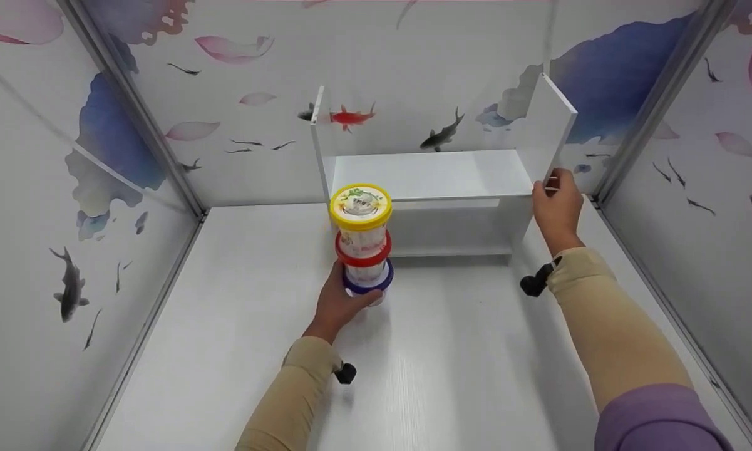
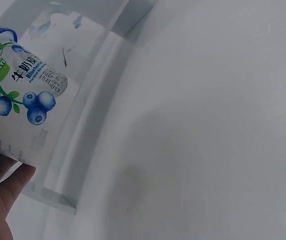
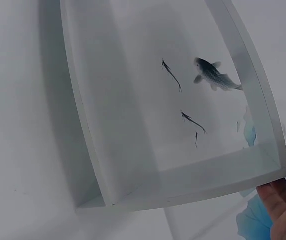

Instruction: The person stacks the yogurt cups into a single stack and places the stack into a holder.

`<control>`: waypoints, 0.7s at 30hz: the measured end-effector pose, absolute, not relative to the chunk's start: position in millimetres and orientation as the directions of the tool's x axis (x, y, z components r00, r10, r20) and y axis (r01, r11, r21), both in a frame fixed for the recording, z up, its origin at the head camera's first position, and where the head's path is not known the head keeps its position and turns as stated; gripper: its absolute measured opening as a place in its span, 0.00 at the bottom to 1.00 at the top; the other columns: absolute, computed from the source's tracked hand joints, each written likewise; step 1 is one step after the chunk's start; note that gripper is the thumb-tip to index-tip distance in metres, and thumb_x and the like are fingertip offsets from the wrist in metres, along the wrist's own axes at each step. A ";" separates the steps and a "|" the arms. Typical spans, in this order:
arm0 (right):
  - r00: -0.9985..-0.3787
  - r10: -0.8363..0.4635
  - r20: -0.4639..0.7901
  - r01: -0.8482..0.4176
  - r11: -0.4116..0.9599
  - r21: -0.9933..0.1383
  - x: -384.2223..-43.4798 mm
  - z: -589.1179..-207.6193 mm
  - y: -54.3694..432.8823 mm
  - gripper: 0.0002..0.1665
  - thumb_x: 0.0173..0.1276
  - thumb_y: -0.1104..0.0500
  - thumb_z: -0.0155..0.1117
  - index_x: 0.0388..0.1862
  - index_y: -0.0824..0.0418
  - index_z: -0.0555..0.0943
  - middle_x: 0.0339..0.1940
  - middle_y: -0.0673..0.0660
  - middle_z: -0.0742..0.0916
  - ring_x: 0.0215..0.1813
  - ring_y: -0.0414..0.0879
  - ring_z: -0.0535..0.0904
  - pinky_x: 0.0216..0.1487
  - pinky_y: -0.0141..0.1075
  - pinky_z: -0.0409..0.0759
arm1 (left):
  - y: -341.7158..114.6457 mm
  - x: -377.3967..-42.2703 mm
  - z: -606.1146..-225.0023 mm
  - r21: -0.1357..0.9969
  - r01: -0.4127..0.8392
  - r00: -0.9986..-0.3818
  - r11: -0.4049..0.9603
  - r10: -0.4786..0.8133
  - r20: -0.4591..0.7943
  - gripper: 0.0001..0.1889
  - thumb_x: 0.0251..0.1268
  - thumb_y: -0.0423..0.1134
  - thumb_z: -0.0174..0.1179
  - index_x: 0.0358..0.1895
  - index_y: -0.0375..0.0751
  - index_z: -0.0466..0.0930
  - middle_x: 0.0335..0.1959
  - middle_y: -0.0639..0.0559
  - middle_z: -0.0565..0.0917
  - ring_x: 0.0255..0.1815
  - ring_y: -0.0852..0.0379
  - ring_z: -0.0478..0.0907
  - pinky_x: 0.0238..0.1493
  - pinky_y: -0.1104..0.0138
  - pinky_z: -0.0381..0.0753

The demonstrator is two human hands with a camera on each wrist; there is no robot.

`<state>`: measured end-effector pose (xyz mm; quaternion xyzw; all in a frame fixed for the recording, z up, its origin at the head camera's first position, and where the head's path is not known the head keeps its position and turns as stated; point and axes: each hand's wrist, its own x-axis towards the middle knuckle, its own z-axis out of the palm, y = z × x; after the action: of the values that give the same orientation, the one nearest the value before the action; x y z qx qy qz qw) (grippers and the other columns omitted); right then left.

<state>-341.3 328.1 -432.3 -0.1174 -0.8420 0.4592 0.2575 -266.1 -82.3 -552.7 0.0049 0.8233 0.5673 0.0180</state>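
Three round, clear-sided tubs are stacked upright in front of the left part of a white shelf unit (image 1: 441, 175). The top tub has a yellow lid (image 1: 360, 207), the middle one a red lid (image 1: 364, 254), the bottom one a blue lid (image 1: 379, 279). My left hand (image 1: 341, 304) grips the bottom tub, thumb in front. Its blueberry label (image 2: 25, 100) shows in the left wrist view; whether its base touches the table is unclear. My right hand (image 1: 559, 205) holds the shelf unit's right side panel (image 1: 551, 128) near the upper board's front corner, fingertips partly hidden.
A white table (image 1: 438, 363) lies under the shelf unit. Printed walls with fish and petals (image 1: 244, 113) stand behind and at both sides, joined by grey metal corner posts (image 1: 141, 113). The unit's left side panel (image 1: 321, 141) rises just behind the stack.
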 end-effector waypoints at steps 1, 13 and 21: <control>-0.839 0.438 0.321 -0.033 0.549 -0.835 -340.9 -432.2 328.2 0.27 0.78 0.55 0.52 0.70 0.65 0.69 0.63 0.66 0.80 0.62 0.56 0.78 0.60 0.47 0.80 | -81.3 -268.1 -548.6 0.934 0.001 -0.999 0.357 0.038 -0.014 0.58 0.42 0.57 0.82 0.78 0.61 0.54 0.73 0.58 0.69 0.74 0.48 0.66 0.75 0.45 0.62; -0.838 0.414 0.355 -0.054 0.585 -0.809 -339.7 -435.6 329.7 0.23 0.77 0.57 0.56 0.65 0.67 0.73 0.59 0.67 0.82 0.59 0.58 0.80 0.57 0.49 0.81 | -73.9 -287.2 -499.8 0.914 0.091 -0.994 0.395 0.086 0.061 0.58 0.44 0.58 0.80 0.79 0.62 0.53 0.73 0.59 0.68 0.74 0.49 0.66 0.74 0.45 0.64; -0.845 0.425 0.324 -0.014 0.588 -0.808 -338.6 -434.3 331.3 0.22 0.77 0.58 0.56 0.63 0.68 0.73 0.58 0.68 0.82 0.58 0.59 0.79 0.56 0.49 0.81 | -68.8 -298.7 -473.5 0.906 0.161 -0.985 0.390 0.117 0.125 0.56 0.46 0.61 0.78 0.78 0.61 0.54 0.72 0.58 0.69 0.73 0.49 0.68 0.72 0.45 0.67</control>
<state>-338.6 331.3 -434.3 -0.1203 -0.8551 0.4374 0.2509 -298.7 -68.8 -473.5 0.0835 0.8336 0.5457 -0.0202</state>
